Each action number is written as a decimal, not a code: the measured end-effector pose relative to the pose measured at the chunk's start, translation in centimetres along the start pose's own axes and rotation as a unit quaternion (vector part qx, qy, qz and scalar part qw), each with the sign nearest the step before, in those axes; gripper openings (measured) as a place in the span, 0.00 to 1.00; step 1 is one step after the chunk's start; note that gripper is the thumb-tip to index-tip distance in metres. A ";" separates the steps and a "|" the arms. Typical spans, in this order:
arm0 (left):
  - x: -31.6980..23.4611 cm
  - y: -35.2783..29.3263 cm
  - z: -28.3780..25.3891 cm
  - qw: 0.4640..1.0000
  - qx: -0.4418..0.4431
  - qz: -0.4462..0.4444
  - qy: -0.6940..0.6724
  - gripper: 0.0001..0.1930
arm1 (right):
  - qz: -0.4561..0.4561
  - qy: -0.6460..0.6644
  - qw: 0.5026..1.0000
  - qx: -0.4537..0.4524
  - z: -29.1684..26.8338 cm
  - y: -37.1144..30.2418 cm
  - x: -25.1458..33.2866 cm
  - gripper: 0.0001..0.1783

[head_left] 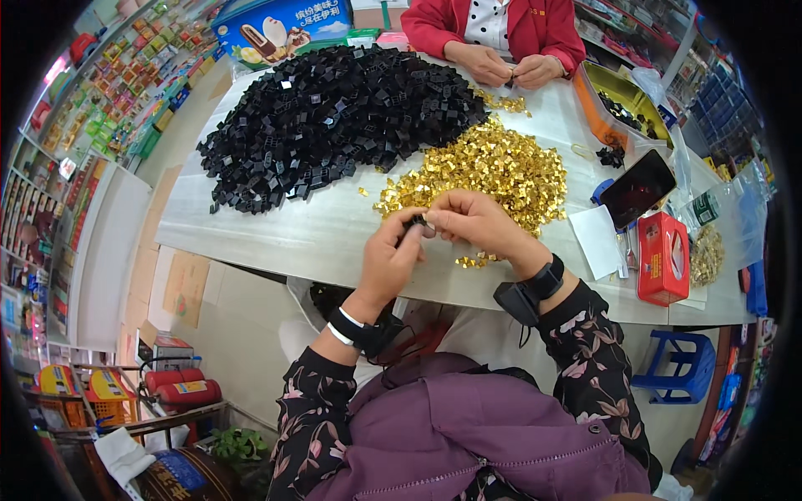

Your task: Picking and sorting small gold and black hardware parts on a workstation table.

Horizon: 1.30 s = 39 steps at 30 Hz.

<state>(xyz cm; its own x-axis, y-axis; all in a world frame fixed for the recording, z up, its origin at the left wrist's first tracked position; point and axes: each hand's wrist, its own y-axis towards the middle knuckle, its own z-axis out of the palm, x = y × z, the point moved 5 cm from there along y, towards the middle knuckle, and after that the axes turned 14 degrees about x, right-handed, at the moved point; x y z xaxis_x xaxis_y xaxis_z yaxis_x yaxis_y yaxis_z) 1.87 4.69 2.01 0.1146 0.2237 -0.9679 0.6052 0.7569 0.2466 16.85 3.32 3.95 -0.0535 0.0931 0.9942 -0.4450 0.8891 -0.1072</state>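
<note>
Head view, left hand (391, 257) pinching one black piece (414, 222) over the table's (196, 227) near side, right hand (478, 220) bent in beside it, finger gap and hold unclear, one gold heap (501, 171) beyond, one black heap (334, 117) far left

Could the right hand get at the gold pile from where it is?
Probably yes: the gold pile lies close beside the right hand, with nothing seen between them. It looks busy, though, at the black piece in the left hand.

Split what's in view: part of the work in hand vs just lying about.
Apparently in use:
- black piece in left hand
- black pile
- gold pile

Apparently just lying about:
- phone
- red tin
- white paper
- blue stool
</note>
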 end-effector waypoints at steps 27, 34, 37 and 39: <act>-0.1 -0.3 0.3 0.999 -0.022 -0.028 -0.007 0.11 | -0.015 -0.159 0.984 -0.084 -1.6 -0.9 0.2 0.09; 0.5 -0.2 0.3 0.996 -0.004 -0.009 0.083 0.11 | -0.065 0.001 0.998 0.006 0.3 -0.7 0.6 0.10; 0.2 -0.4 0.3 0.996 0.018 -0.009 0.083 0.11 | -0.046 -0.033 0.998 0.019 0.3 -0.7 0.1 0.09; 0.2 -0.3 0.5 0.997 0.017 -0.004 0.079 0.11 | -0.047 0.002 0.999 0.017 0.3 -0.8 0.2 0.09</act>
<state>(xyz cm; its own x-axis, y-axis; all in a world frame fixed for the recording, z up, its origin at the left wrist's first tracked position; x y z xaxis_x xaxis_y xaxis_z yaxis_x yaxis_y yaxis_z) 2.08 4.18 1.76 -0.0142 0.3135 -0.9495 0.6323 0.7384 0.2344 16.95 2.55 4.19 -0.0070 0.0119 0.9999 -0.4775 0.8785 -0.0138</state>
